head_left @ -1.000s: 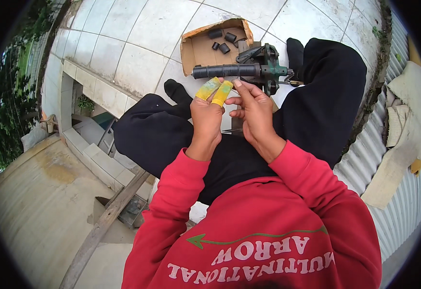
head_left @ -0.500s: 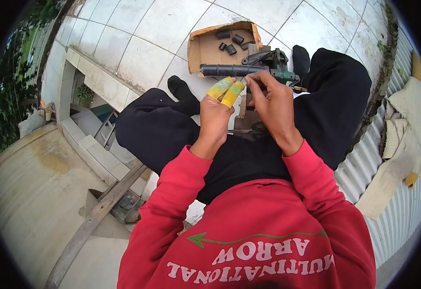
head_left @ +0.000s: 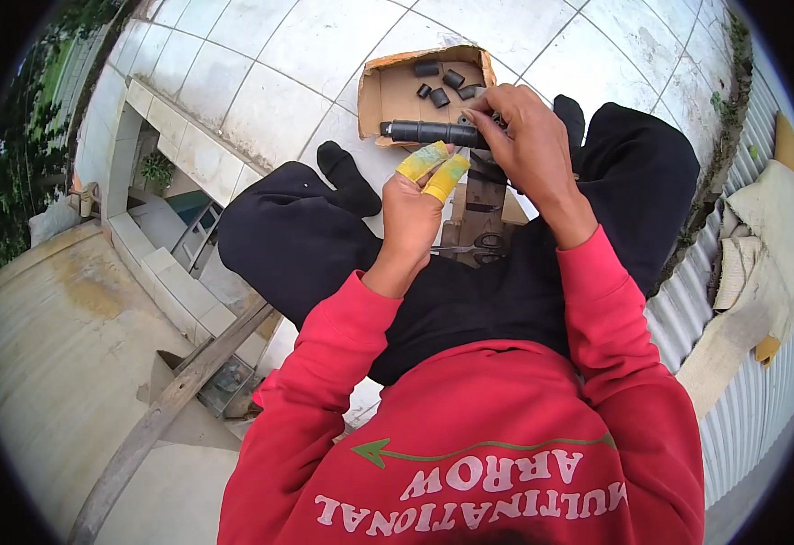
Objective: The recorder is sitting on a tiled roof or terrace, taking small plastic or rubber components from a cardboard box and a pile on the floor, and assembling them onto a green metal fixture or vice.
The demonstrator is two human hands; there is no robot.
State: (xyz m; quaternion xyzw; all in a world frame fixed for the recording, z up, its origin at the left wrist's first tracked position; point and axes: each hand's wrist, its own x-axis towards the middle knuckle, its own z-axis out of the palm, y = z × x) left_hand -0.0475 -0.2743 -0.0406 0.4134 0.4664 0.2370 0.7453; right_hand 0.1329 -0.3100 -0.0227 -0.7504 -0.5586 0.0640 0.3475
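Observation:
A black ribbed rod (head_left: 406, 132) lies level in front of me, along the near side of a cardboard tray (head_left: 372, 102). My left hand (head_left: 408, 213), with yellow wraps on two fingers, is just below the rod. Its fingers are bent together, and whatever they pinch is hidden. My right hand (head_left: 538, 154) reaches over the rod's right end, thumb and forefinger drawn together; what is between them cannot be made out. This hand covers most of the green-and-dark metal device there. Several short black tubes (head_left: 441, 97) lie in the tray.
Scissors (head_left: 486, 242) lie on a dark wooden piece (head_left: 481, 218) between my legs. Pale floor tiles (head_left: 315, 45) spread ahead. On the right are corrugated sheeting (head_left: 679, 318) and a beige cloth (head_left: 760, 245); a wooden beam (head_left: 174, 400) slants at the left.
My right hand has moved up and away from my left fingers, to the rod's right end, and now hides the green device. My left hand has barely moved.

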